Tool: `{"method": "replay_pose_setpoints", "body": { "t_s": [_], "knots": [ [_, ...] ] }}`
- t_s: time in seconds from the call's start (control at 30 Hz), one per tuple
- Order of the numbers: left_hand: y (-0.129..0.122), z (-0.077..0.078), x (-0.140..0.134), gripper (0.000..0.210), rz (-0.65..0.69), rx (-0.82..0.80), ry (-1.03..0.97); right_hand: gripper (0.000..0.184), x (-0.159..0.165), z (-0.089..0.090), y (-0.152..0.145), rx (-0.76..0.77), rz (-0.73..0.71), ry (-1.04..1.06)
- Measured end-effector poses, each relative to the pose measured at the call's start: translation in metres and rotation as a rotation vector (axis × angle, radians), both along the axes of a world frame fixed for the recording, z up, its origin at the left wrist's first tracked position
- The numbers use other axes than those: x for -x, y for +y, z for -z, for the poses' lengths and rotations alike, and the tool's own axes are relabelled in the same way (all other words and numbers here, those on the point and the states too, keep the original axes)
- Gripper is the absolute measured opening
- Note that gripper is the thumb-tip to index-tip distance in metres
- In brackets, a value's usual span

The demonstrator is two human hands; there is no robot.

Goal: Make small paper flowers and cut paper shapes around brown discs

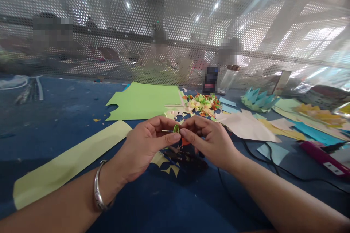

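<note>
Over the blue surface [153,204], your left hand [146,143] and right hand [212,140] both pinched a small green paper piece [176,129].

I see this small curled green paper piece [176,127], matt; left of it, my round silver metal bangle [97,188] gleams; behind it, a perforated grey screen [175,14] looks metallic.

A small bright-green paper piece [175,128] curves into a narrow loop with a pointed top and a darker middle. It stands upright, tip uppermost, held between the fingertips of the left hand [146,145] and right hand [212,142].
</note>
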State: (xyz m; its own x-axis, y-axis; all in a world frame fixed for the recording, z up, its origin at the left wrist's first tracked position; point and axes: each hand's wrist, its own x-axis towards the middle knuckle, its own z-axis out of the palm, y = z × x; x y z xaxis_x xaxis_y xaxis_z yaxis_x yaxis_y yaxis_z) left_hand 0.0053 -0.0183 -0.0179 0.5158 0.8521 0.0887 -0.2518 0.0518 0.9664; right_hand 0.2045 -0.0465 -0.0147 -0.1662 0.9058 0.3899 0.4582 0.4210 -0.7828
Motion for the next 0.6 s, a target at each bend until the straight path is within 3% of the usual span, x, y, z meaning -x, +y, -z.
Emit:
{"method": "replay_pose_setpoints", "body": {
  "t_s": [0.17,0.6],
  "knots": [
    [0.0017,-0.0054,-0.0024,0.021,-0.015,0.121,-0.093,0.019,-0.0007,-0.0004,-0.0023,-0.012,0.002,-0.011],
    [0.0023,-0.005,-0.0019,0.019,-0.04,0.162,-0.105,0.022,-0.0009,0.0001,-0.0024,-0.012,0.003,-0.034]
  ]
}}
